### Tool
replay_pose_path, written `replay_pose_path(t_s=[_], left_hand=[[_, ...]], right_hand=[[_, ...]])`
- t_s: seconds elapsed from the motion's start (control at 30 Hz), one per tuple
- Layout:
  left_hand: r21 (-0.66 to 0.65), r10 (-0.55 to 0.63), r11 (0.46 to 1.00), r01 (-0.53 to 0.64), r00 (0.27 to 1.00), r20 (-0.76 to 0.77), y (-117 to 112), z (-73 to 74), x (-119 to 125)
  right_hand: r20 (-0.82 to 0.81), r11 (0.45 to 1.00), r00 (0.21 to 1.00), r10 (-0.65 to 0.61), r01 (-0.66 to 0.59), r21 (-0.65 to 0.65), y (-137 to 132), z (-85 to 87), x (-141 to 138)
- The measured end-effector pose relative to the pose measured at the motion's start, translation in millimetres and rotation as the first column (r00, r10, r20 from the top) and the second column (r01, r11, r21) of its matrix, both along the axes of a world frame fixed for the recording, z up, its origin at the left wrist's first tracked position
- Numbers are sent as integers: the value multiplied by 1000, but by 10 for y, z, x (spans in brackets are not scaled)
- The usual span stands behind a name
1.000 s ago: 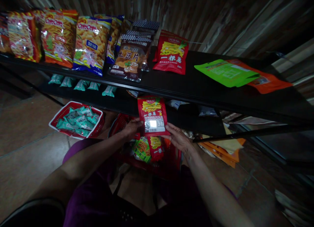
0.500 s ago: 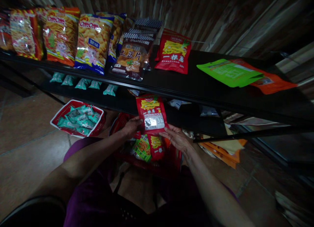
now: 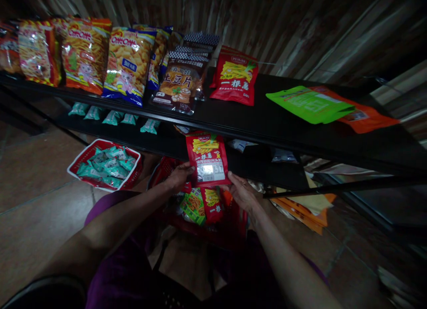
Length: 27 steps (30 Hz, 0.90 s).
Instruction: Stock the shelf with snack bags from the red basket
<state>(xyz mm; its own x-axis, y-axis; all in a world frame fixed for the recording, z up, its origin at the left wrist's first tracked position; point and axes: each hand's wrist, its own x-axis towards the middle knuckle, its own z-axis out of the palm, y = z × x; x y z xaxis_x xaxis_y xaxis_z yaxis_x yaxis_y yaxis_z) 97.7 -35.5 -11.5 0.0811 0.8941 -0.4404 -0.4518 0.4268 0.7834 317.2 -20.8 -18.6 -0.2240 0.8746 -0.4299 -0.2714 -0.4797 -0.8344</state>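
A red snack bag (image 3: pixel 207 157) with yellow sticks pictured on it and a clear lower window hangs just in front of the shelf's lower level. My left hand (image 3: pixel 181 176) grips its lower left edge with closed fingers. At the lower right edge, my right hand (image 3: pixel 242 191) has its thumb and fingers on the bag's side. Below the bag stands a red basket (image 3: pixel 203 235) between my knees. Inside it lie a green snack bag (image 3: pixel 193 206) and a smaller-looking red snack bag (image 3: pixel 212 205), partly overlapped by the held one.
On the black shelf (image 3: pixel 263 115) stand several snack bags, a red one (image 3: pixel 235 78) among them. Flat green (image 3: pixel 312 103) and orange (image 3: pixel 365 118) pouches lie at its right. A red-and-white basket (image 3: pixel 70 170) of teal packets is at left; orange packaging (image 3: pixel 300 213) lies at right.
The whole view has shifted slightly, so the shelf sits a little lower. Both hands stay at the red snack bag; my right fingers have slid slightly along its right edge.
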Motion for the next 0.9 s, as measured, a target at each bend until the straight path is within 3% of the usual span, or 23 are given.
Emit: replay_pose_path(t_s=[0.23,0.43,0.57,0.67,0.77,0.9], left_hand=[[-29,64,998,-64,998,16,18,-96,41],[25,5,1000,-5,1000,12,-9,-71,71],[14,30,999,-30,999,12,-14,-71,79],[55,-4,998,5,1000,-31,-26,-68,105],[131,-72,988,79,996,-59,-56,-47,159],[171,-124,976,134,990,-64,-94,-8,230]], right_hand=[[60,997,996,-71,68,48,-6,-41,-20],[73,998,997,-32,28,62,-6,-76,-13],[111,995,993,-31,20,97,-1,-168,1],[230,983,970,-76,34,180,0,-281,-11],[484,928,850,-210,16,373,2,-359,-23],[742,802,541,-396,-191,567,-9,-325,-11]])
